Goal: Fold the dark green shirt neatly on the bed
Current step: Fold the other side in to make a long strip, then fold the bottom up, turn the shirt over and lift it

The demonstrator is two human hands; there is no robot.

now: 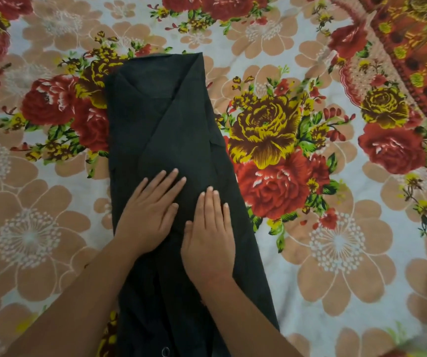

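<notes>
The dark green shirt (171, 119) lies on the bed as a long narrow strip running away from me, with both sides folded in over the middle. My left hand (148, 212) rests flat on its lower middle, fingers spread and pointing up and to the right. Right beside it, my right hand (208, 233) lies flat on the cloth with fingers together and pointing away. Neither hand grips the fabric. The shirt's near end runs under my forearms to the bottom edge of the view.
The bed is covered by a floral sheet (336, 228) with big red, yellow and tan flowers. A red and orange patterned cloth (418, 47) lies at the far right corner.
</notes>
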